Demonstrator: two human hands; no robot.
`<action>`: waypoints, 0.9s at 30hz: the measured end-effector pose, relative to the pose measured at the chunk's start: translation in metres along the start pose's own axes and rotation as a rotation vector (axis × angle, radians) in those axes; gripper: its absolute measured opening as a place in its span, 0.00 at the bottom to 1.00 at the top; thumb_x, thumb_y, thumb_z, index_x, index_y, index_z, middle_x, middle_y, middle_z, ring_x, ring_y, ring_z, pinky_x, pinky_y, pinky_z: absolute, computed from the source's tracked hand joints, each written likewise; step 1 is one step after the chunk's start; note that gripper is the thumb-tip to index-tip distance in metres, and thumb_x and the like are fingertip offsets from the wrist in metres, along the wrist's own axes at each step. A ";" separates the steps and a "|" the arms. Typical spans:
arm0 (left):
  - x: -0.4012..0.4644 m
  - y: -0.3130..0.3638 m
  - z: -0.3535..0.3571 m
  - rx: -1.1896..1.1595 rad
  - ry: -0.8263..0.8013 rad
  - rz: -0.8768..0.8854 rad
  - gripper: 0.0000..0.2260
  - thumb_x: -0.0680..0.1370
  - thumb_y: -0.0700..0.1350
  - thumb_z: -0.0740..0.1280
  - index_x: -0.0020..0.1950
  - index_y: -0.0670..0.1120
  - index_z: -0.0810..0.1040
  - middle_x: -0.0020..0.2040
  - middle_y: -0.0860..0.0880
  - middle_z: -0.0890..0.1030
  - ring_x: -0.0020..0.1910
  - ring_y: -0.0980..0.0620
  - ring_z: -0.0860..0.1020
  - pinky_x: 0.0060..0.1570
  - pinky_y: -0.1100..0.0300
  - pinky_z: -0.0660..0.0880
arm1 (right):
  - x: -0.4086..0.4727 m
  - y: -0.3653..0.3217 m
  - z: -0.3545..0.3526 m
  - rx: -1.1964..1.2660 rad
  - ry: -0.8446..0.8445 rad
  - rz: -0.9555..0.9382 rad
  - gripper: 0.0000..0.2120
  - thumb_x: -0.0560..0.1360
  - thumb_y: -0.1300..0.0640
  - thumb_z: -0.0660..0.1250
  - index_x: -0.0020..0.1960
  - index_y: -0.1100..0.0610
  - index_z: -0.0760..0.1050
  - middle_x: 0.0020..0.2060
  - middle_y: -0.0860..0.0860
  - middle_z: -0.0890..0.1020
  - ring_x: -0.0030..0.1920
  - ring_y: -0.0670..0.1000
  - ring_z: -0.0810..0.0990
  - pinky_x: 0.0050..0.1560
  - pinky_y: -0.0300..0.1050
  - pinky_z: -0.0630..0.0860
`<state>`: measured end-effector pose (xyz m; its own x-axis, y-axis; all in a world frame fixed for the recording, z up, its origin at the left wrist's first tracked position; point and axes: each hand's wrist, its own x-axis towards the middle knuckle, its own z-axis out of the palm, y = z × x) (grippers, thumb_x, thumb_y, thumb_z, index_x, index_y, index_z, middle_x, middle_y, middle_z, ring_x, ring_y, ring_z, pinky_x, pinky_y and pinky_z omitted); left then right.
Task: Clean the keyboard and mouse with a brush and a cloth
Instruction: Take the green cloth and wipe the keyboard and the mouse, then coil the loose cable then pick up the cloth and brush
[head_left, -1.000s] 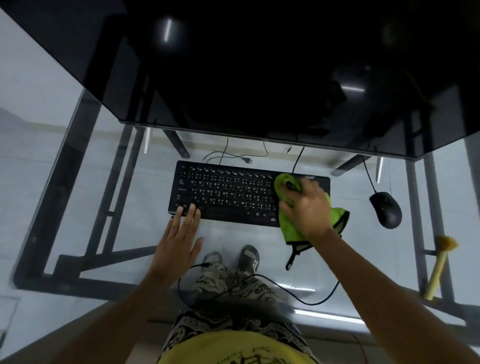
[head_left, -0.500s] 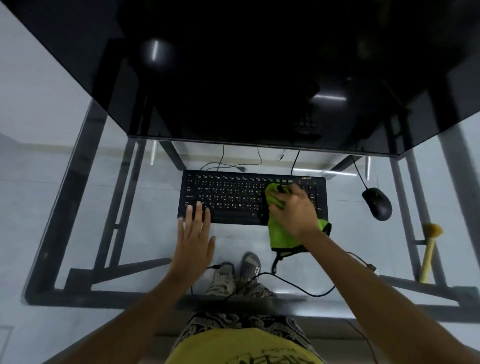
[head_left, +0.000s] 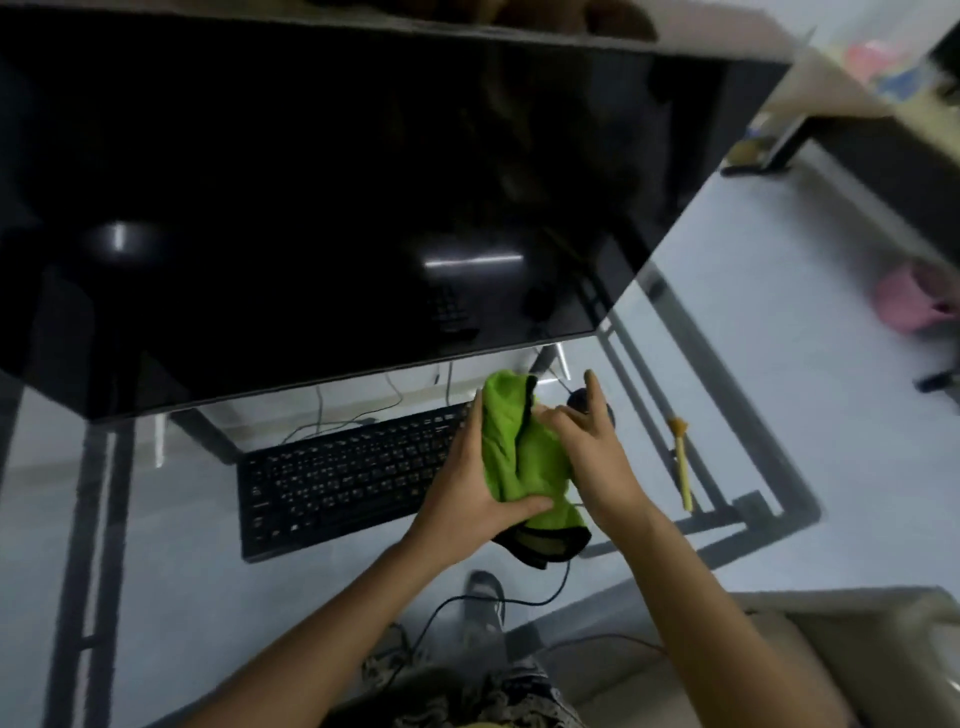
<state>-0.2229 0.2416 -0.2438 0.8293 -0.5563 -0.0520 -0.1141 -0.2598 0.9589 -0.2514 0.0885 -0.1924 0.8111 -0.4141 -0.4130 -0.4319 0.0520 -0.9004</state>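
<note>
— Above the right end of the flat black keyboard (head_left: 353, 473), what lay where?

— A bright green cloth with a black edge (head_left: 519, 457) was bunched between both hands and lifted clear of the glass table (head_left: 171, 561). Its long axis ran from the far side down toward the person, the black edge hanging lowest.

— And the hands?

— The left hand (head_left: 467, 483) was clamped on the cloth's left side, thumb pressed across its lower part. The right hand (head_left: 597, 457) gripped the cloth's right side, though its forefinger stood straight up.

— Where was the small black mouse (head_left: 576, 399)?

— Just beyond the right hand, mostly hidden behind the cloth and fingers, so that hand was clearly the nearer one. The keyboard stretched away to the left, its long axis running left to right, slightly tilted in the head view.

— The brush?

— A yellow-handled brush (head_left: 681, 462) lay on the table further right, untouched, its bristle end away from the person.
</note>
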 end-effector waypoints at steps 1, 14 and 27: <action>0.004 0.004 0.007 -0.029 -0.015 -0.002 0.50 0.65 0.59 0.76 0.78 0.58 0.48 0.73 0.58 0.66 0.69 0.61 0.67 0.64 0.62 0.69 | 0.003 0.001 -0.014 0.018 0.008 0.050 0.47 0.63 0.39 0.76 0.76 0.42 0.56 0.62 0.51 0.78 0.58 0.50 0.80 0.60 0.55 0.77; 0.107 0.019 0.147 -0.300 -0.078 -0.567 0.09 0.81 0.53 0.59 0.53 0.51 0.76 0.54 0.46 0.81 0.52 0.47 0.79 0.58 0.47 0.76 | 0.036 0.059 -0.198 -0.043 0.233 0.098 0.18 0.71 0.60 0.75 0.59 0.56 0.76 0.54 0.51 0.82 0.47 0.49 0.84 0.41 0.41 0.81; 0.152 -0.020 0.235 0.222 -0.231 -0.499 0.27 0.73 0.45 0.73 0.68 0.43 0.68 0.62 0.45 0.74 0.58 0.49 0.74 0.48 0.65 0.68 | 0.111 0.130 -0.249 -0.720 0.251 0.138 0.22 0.71 0.53 0.73 0.63 0.54 0.72 0.56 0.53 0.79 0.56 0.56 0.78 0.50 0.47 0.74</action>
<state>-0.2225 -0.0233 -0.3359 0.6743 -0.4759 -0.5647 0.1266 -0.6788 0.7233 -0.3157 -0.1768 -0.3213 0.6548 -0.6447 -0.3944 -0.7421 -0.4498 -0.4969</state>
